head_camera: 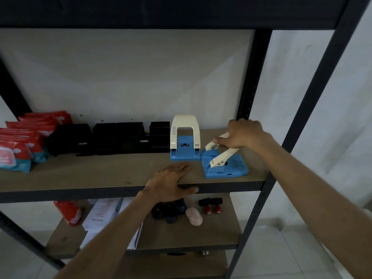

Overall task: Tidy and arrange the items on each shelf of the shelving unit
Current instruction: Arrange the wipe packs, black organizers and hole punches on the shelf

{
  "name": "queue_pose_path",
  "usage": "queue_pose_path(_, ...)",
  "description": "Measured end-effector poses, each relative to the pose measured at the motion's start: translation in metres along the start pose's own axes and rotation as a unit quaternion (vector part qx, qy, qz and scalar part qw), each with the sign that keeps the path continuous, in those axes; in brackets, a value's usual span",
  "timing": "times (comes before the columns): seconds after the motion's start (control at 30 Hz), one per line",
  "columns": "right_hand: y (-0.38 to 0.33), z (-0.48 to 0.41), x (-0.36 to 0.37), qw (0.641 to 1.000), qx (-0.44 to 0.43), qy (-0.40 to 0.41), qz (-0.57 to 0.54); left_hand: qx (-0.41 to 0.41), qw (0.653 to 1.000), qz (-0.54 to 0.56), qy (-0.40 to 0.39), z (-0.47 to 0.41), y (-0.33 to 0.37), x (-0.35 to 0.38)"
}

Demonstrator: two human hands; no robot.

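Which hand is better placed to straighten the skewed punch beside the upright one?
Right. The right hand grips the skewed punch; the left hand lies flat on the shelf edge, holding nothing.

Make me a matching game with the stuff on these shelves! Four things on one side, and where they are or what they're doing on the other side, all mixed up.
Things:
1. pink mouse
2. red packs
3. right hand
4. left hand

Places or states:
a. far left of the upper shelf
b. gripping the handle of the hole punch on the right
c. on the lower shelf
d. flat on the upper shelf's front edge

Pairs: 1-c, 2-a, 3-b, 4-d
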State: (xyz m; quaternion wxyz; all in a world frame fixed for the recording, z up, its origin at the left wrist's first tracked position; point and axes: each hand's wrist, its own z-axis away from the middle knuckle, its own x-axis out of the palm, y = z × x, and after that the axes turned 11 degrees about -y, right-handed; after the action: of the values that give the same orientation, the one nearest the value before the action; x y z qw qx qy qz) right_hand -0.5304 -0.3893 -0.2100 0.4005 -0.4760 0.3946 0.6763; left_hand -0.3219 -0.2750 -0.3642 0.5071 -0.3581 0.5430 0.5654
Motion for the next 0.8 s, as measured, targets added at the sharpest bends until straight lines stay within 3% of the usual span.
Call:
queue_pose_path(0.17,-0.013,-0.005,-0.001,0.998,0.022,0.002,0.059,0.007,1.0,-0.009,-0.009,0.0,0.0,-0.001)
queue_pose_path(0.4,0.005,-0.008,-0.003,0.999,0.004,-0.01,0.031,0.009,1.0,-0.001,-0.014,-0.001,-0.003,0.001)
queue_pose_path(0.6,0.004,-0.009,-0.01,0.995,-0.068,-0.046,0.048,0.014,1.0,-0.01,-0.007,-0.004,-0.008,0.004)
queue_pose_path(0.8,-0.012,-0.018,-0.01,0.992,-0.121,-0.019,0.027,0.015,1.0,-0.011,-0.003,-0.004,-0.008,0.004)
